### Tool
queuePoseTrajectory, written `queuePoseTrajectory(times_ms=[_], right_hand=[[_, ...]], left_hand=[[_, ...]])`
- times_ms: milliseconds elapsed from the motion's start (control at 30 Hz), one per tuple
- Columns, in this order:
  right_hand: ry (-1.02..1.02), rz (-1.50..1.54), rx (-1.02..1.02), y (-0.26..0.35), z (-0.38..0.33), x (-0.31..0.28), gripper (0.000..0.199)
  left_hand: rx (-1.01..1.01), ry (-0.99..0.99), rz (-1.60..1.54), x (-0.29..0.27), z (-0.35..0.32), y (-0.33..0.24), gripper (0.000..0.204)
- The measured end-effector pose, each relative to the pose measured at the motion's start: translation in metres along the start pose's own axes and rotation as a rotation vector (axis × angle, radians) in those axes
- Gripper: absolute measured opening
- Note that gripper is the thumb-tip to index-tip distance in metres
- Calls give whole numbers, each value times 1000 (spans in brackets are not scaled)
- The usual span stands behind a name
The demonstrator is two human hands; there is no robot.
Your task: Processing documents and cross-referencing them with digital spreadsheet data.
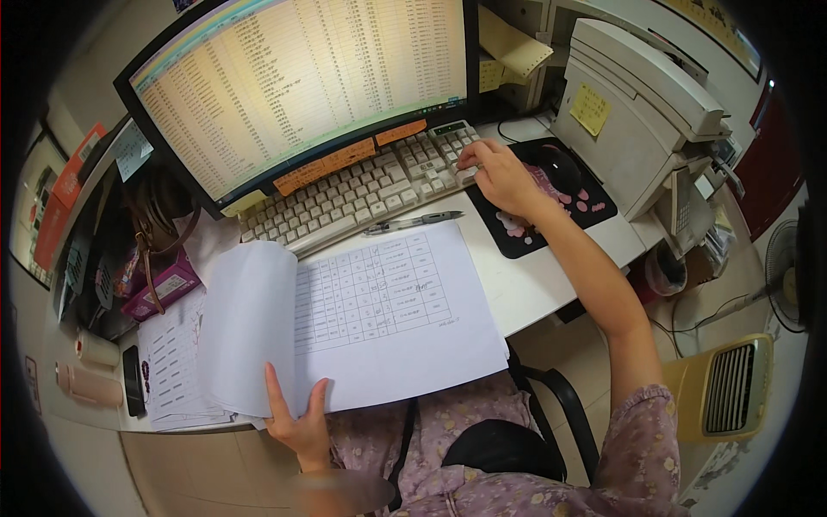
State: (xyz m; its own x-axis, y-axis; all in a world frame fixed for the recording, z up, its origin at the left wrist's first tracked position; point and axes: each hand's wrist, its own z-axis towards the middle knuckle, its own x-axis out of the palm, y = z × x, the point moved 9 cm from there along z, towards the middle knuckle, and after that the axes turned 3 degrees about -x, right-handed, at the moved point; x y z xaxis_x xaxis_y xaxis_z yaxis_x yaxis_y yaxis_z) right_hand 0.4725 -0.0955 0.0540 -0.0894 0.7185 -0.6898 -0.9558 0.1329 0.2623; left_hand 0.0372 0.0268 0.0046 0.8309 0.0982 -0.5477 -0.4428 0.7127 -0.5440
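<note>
A stack of printed sheets (392,362) lies on the desk's front edge, its top page showing a table with handwritten marks. Another page (250,327) is curled over to the left. At the lower edge of the stack, my left hand (300,426) has index finger and thumb spread, the index against the curled page and the thumb on the sheet beneath; its other fingers are mostly hidden. Over the number pad of the light keyboard (357,202) is my right hand (506,177), fingers bent and touching the keys, holding nothing. A pen (413,223) rests between keyboard and papers.
A monitor (301,86) with a spreadsheet stands behind the keyboard. To the right are a black mouse (562,168) on a dark mouse pad (517,241) and a printer (633,103). More papers (172,362), a purple box (164,289) and a phone (133,382) occupy the left.
</note>
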Motion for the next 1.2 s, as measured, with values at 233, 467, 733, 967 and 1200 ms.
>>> queuePoseTrajectory(times_ms=[233, 467, 733, 967, 1200], right_hand=[[0, -66, 110, -16, -2, -5, 19], [45, -100, 181, -26, 1, -5, 22], [-49, 3, 12, -15, 16, 17, 32], [145, -128, -42, -5, 11, 30, 37], [146, -190, -30, 0, 10, 31, 36]], left_hand=[[18, -5, 13, -2, 1, -2, 76], [4, -31, 9, -3, 1, -2, 77], [41, -46, 64, -9, 5, -8, 74], [145, -70, 12, -6, 9, -20, 73], [154, -74, 25, -9, 9, -20, 73]])
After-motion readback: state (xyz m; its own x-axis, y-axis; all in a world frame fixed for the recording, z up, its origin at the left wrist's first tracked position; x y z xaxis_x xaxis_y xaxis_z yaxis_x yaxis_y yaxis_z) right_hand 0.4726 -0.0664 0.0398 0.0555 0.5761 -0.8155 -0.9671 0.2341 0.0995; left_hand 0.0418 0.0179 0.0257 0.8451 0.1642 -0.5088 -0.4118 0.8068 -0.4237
